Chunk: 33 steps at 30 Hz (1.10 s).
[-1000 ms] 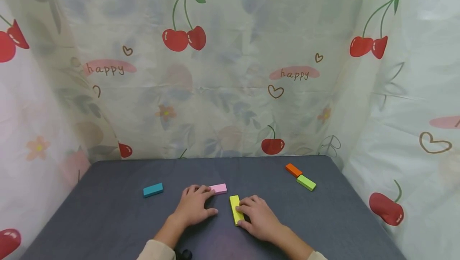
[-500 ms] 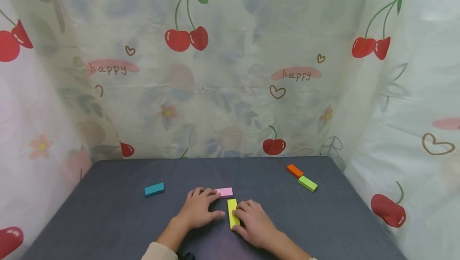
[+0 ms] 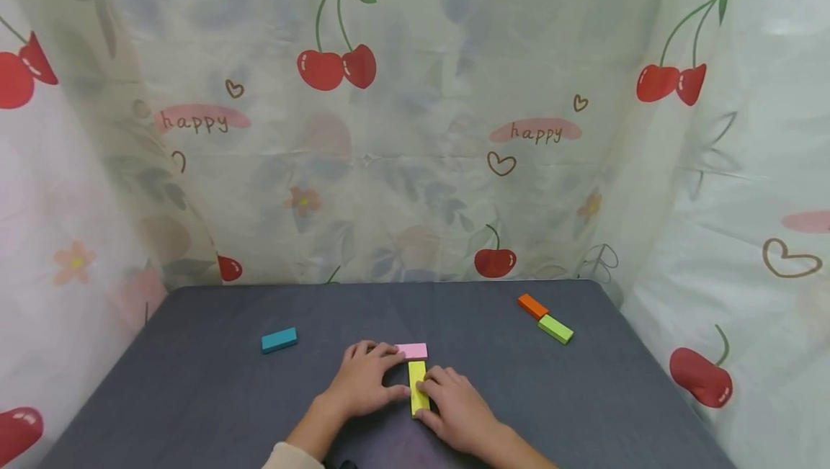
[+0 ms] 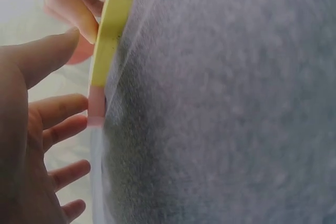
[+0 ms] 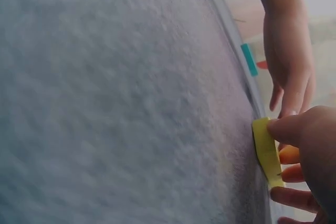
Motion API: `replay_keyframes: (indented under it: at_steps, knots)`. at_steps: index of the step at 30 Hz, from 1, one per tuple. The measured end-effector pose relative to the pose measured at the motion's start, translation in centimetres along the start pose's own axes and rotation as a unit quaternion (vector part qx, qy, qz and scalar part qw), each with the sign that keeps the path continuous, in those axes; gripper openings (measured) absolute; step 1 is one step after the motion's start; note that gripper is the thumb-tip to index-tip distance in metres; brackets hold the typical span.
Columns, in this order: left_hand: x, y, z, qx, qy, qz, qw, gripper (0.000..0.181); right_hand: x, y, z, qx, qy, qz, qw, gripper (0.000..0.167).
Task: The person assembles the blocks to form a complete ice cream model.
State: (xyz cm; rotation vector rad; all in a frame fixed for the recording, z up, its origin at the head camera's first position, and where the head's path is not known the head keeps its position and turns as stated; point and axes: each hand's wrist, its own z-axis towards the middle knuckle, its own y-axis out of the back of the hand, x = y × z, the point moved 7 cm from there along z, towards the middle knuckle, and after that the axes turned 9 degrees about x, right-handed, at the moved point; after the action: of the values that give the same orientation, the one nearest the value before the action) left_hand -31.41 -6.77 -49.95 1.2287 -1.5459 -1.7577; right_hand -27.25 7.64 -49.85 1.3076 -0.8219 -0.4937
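A pink block (image 3: 415,351) lies crosswise on the dark table, and the fingertips of my left hand (image 3: 363,379) touch its left end. Just below it in the head view is a yellow block (image 3: 418,382), lengthwise, its far end against or very close to the pink one. My right hand (image 3: 459,411) pinches the yellow block between thumb and fingers from the right. The left thumb reaches towards its left side; in the left wrist view the other left fingers are spread and fairly straight. Yellow (image 4: 110,30) and pink (image 4: 96,103) blocks appear in line there.
A blue block (image 3: 279,341) lies to the left on the table (image 3: 194,397). At the back right, an orange block (image 3: 533,306) and a lime green block (image 3: 555,329) touch end to end. A printed curtain (image 3: 415,130) encloses the back and sides.
The left hand has slid the pink block to the right. The right hand has moved the yellow block slightly left and turned it straighter, so its far end now meets or nearly meets the pink block.
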Motion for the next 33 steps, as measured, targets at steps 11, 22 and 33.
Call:
replay_keyframes:
  at_steps: [11, 22, 33]
  knots:
    - [-0.9, 0.1, -0.3, 0.003, -0.005, -0.001, 1.0000, 0.062, 0.4, -0.3, -0.1, 0.014, -0.011, 0.002, 0.9998, 0.040]
    - [-1.4, 0.2, -0.5, 0.002, -0.012, 0.003, 0.9999, 0.058, 0.5, -0.3, -0.3, 0.025, -0.012, 0.001, 0.9996, 0.041]
    - [-1.0, 0.0, -0.2, -0.023, -0.010, 0.013, 0.9996, 0.050, 0.4, -0.2, -0.3, 0.011, -0.012, -0.004, 0.9999, 0.040]
